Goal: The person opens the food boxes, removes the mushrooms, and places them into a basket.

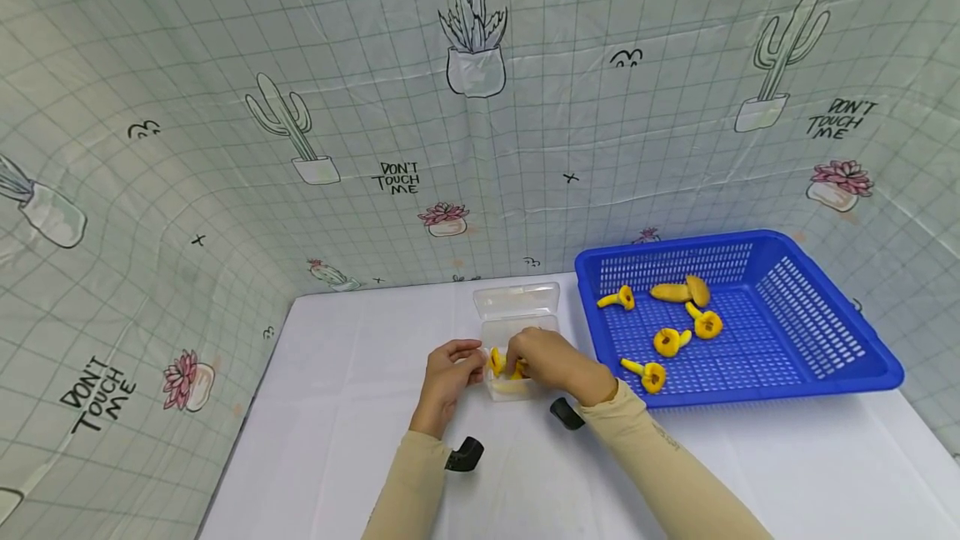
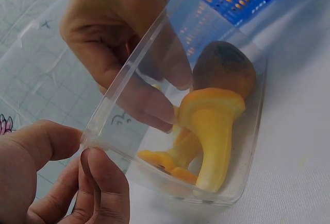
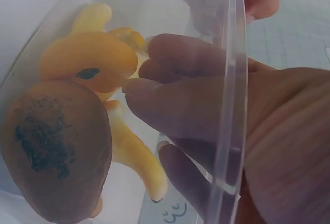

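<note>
A clear plastic box (image 1: 516, 388) stands on the table with its lid (image 1: 517, 302) swung back. My left hand (image 1: 450, 373) pinches its rim at a corner between thumb and fingers. Inside lie a brown-capped mushroom (image 3: 56, 152) and several yellow mushrooms (image 2: 214, 136). Into the box reaches my right hand (image 1: 551, 361), its fingers fairly straight. In the right wrist view, its fingertips (image 3: 136, 87) are close to a yellow mushroom cap (image 3: 90, 62), with the thumb apart below; whether they touch it is unclear through the plastic.
To the right sits a blue perforated basket (image 1: 780, 394) holding several yellow mushrooms (image 1: 670, 342) and a tan mushroom (image 1: 682, 291). A white cloth covers the table (image 1: 337, 423). Behind it hangs a grid-patterned curtain (image 1: 525, 148) with plant drawings. Each wrist carries a black mount (image 1: 465, 454).
</note>
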A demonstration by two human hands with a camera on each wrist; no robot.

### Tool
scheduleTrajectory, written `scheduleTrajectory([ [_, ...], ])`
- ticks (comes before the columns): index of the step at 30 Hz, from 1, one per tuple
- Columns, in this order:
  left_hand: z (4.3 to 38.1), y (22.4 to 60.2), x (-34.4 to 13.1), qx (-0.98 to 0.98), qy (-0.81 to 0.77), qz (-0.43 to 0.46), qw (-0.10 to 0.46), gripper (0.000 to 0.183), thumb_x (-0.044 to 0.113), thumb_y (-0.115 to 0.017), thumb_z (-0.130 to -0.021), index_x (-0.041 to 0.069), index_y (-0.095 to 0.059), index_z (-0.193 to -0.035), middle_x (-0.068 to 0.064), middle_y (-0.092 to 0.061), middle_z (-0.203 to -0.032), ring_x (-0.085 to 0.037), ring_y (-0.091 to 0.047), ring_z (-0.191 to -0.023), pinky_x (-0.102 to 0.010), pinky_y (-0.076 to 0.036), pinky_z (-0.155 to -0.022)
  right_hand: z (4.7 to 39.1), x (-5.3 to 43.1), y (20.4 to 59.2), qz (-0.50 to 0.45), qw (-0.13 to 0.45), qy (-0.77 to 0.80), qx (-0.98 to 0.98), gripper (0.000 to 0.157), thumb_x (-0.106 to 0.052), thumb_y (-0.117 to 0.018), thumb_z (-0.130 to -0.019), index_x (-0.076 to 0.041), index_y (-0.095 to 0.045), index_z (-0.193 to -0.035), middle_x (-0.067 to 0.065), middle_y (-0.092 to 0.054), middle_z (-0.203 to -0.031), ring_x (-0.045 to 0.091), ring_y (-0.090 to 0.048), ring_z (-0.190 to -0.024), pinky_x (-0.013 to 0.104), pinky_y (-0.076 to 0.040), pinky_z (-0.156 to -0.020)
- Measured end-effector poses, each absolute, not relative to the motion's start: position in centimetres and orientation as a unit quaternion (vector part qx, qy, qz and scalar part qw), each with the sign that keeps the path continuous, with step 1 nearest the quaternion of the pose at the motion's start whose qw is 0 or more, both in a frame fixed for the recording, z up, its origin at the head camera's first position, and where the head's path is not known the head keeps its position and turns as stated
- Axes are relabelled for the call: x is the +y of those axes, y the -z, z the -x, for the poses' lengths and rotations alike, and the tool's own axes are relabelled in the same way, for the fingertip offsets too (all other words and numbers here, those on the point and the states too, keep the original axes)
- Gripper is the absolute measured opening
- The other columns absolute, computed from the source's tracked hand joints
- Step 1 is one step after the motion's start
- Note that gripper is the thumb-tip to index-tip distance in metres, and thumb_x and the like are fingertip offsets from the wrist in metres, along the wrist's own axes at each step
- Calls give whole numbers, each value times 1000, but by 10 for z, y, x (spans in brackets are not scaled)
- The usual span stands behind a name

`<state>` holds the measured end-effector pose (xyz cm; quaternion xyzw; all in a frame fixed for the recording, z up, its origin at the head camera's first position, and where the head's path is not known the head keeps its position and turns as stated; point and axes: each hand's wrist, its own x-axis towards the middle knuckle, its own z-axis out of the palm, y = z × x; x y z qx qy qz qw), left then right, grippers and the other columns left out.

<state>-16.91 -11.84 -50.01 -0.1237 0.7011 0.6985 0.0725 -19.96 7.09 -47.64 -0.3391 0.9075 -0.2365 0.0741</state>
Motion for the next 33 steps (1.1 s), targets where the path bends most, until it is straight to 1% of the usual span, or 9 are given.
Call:
scheduleTrajectory([
  [6, 167, 501, -118, 700, -701, 119, 72, 29, -3, -68, -93, -12, -67, -120, -9, -69, -95, -10, -63, -70, -17, -57, -63, 201, 69, 478, 330, 98, 219, 913, 18, 11, -79, -86, -4, -85, -94, 9, -80, -102, 28, -74, -99, 43, -62, -90],
  [12, 168, 503, -117, 701, -696, 133, 78, 32, -3, -69, -93, -12, -66, -123, -10, -69, -97, -11, -63, -69, -18, -57, -63, 201, 67, 476, 324, 122, 225, 911, 20, 13, -77, -86, -3, -85, -95, 10, -79, -103, 27, -73, -95, 45, -62, -90],
  [16, 169, 503, -118, 698, -698, 135, 79, 32, -3, -69, -93, -12, -66, -123, -7, -68, -94, -12, -63, -70, -18, -57, -62, 206, 66, 476, 343, 126, 221, 904, 22, 13, -77, -86, -6, -86, -93, 5, -79, -93, 19, -67, -81, 37, -61, -80],
  [19, 168, 501, -118, 697, -700, 136, 80, 32, -2, -69, -93, -12, -67, -124, -6, -68, -93, -11, -63, -70, -18, -57, -63, 209, 66, 477, 362, 126, 218, 897, 24, 13, -76, -86, -8, -87, -88, 0, -74, -81, 14, -57, -71, 29, -54, -70],
  [22, 168, 499, -118, 696, -701, 133, 78, 33, -3, -68, -93, -13, -66, -124, -7, -69, -93, -10, -63, -69, -18, -56, -62, 212, 66, 479, 375, 127, 215, 893, 26, 13, -74, -85, -10, -85, -82, -2, -67, -73, 13, -52, -66, 26, -48, -63],
  [24, 168, 499, -117, 696, -702, 131, 76, 33, -3, -68, -94, -14, -65, -125, -8, -70, -95, -9, -62, -68, -18, -56, -62, 214, 66, 479, 375, 126, 213, 893, 26, 13, -74, -85, -10, -85, -81, -2, -67, -74, 12, -52, -67, 25, -48, -63],
  [27, 169, 498, -117, 696, -702, 132, 74, 33, -3, -68, -94, -14, -65, -125, -9, -70, -96, -8, -62, -68, -17, -56, -61, 214, 66, 478, 372, 123, 212, 895, 25, 14, -74, -85, -10, -84, -82, -2, -70, -79, 13, -56, -69, 27, -52, -66],
  [30, 170, 497, -117, 695, -702, 133, 73, 32, -3, -68, -94, -14, -65, -125, -7, -69, -93, -8, -62, -68, -17, -55, -61, 214, 66, 477, 374, 112, 203, 898, 25, 14, -75, -83, -9, -84, -83, -1, -73, -83, 14, -60, -73, 29, -57, -70],
  [33, 169, 496, -117, 694, -704, 133, 73, 32, -4, -68, -94, -14, -65, -125, -4, -68, -89, -8, -61, -67, -17, -55, -60, 215, 66, 477, 381, 102, 187, 900, 23, 13, -77, -82, -9, -82, -81, 0, -73, -83, 15, -62, -74, 29, -57, -70],
])
